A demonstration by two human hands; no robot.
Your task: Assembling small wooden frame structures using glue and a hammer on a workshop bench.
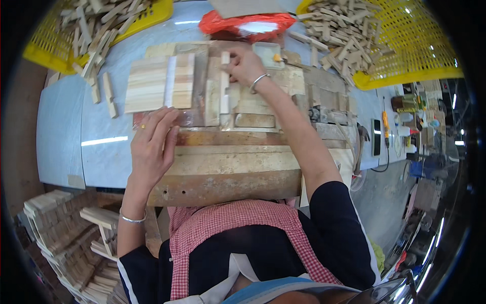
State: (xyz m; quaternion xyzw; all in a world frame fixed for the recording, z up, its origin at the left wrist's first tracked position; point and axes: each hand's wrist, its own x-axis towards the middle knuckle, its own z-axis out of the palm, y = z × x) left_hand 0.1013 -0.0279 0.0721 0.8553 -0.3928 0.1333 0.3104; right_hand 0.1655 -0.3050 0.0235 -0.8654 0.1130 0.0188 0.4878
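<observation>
A pale notched wooden strip (225, 104) stands lengthwise on the wooden work board, and my right hand (246, 67) pinches its far part between thumb and fingers. To its left lies a flat panel of light wood slats (145, 83), beside a narrower slatted piece (183, 81) with a white strip between them. My left hand (153, 139) has its fingers stretched forward, their tips at the near edge of these pieces. Whether the left fingertips press on the wood, I cannot tell. The worn wooden jig (255, 120) sits right of the strip.
Yellow plastic baskets (405, 55) with heaped wood pieces (349, 35) flank the far side. A red plastic bag (247, 24) lies between them. Loose strips (109, 95) rest on the left tabletop. Stacked wood (71, 238) stands low at the left. A phone (376, 137) lies at the right.
</observation>
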